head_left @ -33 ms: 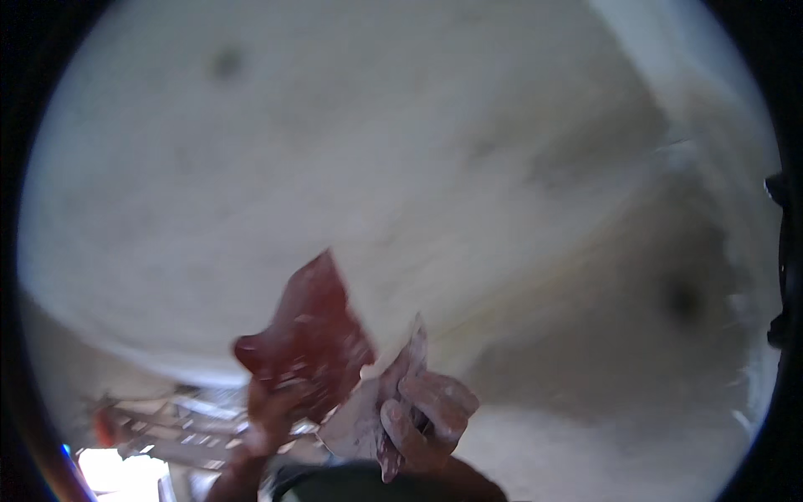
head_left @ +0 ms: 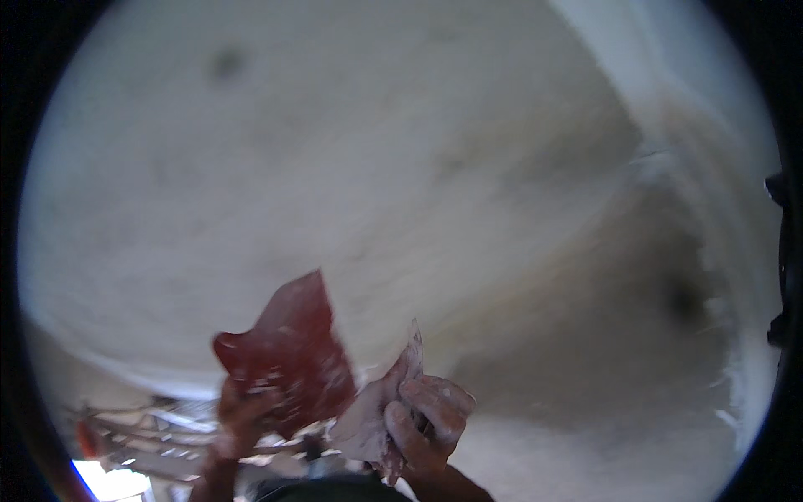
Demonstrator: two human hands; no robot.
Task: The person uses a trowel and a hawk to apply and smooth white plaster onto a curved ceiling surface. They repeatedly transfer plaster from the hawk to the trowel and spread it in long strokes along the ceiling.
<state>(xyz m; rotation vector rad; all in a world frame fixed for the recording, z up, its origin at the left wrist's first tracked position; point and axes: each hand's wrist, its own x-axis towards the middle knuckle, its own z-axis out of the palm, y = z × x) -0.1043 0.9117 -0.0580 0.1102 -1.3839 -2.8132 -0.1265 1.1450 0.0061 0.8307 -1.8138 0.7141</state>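
My left hand [head_left: 240, 416], low and left of centre, is closed on a red flat plate [head_left: 294, 356] with a pointed upper corner and pale smears. The plate looks like a plastering spreader, but its kind is not certain. Right of it, my plaster-dusted right hand [head_left: 431, 416] grips a thin, pale-coated flat piece [head_left: 365, 420] with a pointed tip, its fingers bent over it. The coating hides what this piece is. The two held things are close together, in front of a broad whitish plastered surface [head_left: 276, 184].
A darker, damp-looking patch [head_left: 585, 335] spreads over the surface on the right. Along the right side runs a paler band [head_left: 677, 125] with a ragged edge. Wooden slats [head_left: 150, 439] and a bright opening [head_left: 113, 481] show at lower left.
My left hand and the red plate have moved left and a little down, away from the pale piece. My right hand keeps its grip nearly in place. The background has shifted slightly left.
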